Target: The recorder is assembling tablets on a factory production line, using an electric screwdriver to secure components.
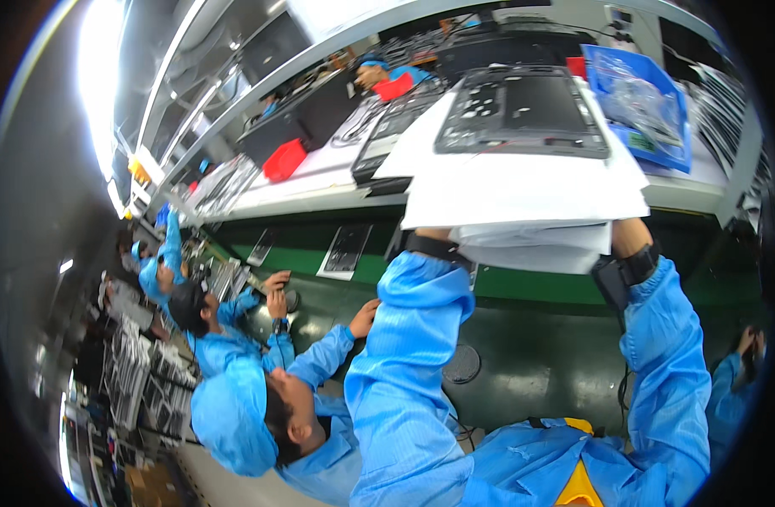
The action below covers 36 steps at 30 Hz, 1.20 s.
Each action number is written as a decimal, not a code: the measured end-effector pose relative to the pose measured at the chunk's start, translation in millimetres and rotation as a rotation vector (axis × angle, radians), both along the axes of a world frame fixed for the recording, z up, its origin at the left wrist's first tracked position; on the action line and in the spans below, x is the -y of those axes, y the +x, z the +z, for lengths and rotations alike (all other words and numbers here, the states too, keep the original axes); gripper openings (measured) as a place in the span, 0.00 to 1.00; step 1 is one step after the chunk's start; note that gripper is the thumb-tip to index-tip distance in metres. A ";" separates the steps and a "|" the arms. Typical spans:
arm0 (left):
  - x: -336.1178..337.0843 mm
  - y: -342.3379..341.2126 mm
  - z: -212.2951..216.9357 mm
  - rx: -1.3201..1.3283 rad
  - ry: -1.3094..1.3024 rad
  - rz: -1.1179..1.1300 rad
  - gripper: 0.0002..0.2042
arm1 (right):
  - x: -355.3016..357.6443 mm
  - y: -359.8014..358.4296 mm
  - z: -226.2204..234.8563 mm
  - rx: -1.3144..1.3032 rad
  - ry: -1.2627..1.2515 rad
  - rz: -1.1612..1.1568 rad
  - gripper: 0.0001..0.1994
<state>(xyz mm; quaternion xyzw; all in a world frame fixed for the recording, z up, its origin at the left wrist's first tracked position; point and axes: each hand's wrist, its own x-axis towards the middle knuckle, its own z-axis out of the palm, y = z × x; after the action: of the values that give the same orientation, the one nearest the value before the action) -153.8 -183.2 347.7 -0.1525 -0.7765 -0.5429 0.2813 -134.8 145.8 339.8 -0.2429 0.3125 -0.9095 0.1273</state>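
Note:
Both my arms, in blue sleeves with dark wristbands, are raised to the shelf. A stack of white sheets (523, 193) juts out over the shelf's front edge, held between my hands. Beneath its left side is my left hand (433, 233), with only the part by the wrist showing. My right hand (631, 237) is at the stack's right side, its fingers hidden behind the sheets. On top lies a flat black rectangular panel (552, 106), which looks like a laptop casing part, with a framed edge and small cut-outs.
Right of the stack, a blue bin (676, 127) holds clear plastic bags. Red bins (284, 160) and dark panels (387, 144) occupy the shelf leftward. Below runs a dark green bench (531, 355) with a panel (347, 251). Close at left sits a co-worker in a blue cap (233, 414).

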 end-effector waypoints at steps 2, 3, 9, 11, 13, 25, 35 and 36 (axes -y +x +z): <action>6.6 18.7 -4.5 0.042 0.016 0.015 0.22 | 14.5 15.1 13.0 -0.037 -0.052 0.063 0.15; 7.8 28.5 -8.2 0.058 0.021 0.019 0.22 | 16.5 28.8 20.0 -0.037 -0.061 0.041 0.15; 1.1 77.1 -32.9 0.096 -0.043 0.075 0.21 | 11.1 102.4 29.3 -0.020 0.299 -0.330 0.15; 3.5 91.7 -43.6 0.100 -0.069 0.108 0.21 | 8.0 117.3 25.6 -0.007 0.320 -0.285 0.15; 0.9 96.1 -53.6 0.113 -0.099 0.121 0.21 | 0.7 132.9 18.5 0.021 0.332 -0.254 0.15; 2.9 65.6 -164.0 0.365 -0.478 0.068 0.19 | -65.7 210.7 -7.4 0.083 0.254 -0.076 0.27; 79.9 12.7 -287.4 0.519 -0.798 -0.064 0.18 | -209.1 266.6 -122.5 0.175 0.347 -0.117 0.26; 88.2 9.8 -296.8 0.526 -0.812 -0.074 0.18 | -222.6 269.9 -134.6 0.188 0.356 -0.133 0.26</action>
<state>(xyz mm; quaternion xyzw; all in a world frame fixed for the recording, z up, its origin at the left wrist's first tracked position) -144.0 -271.4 50.9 -0.1350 -0.9644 -0.2259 -0.0262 135.1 368.4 205.2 -0.1093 0.4703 -0.8650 0.1367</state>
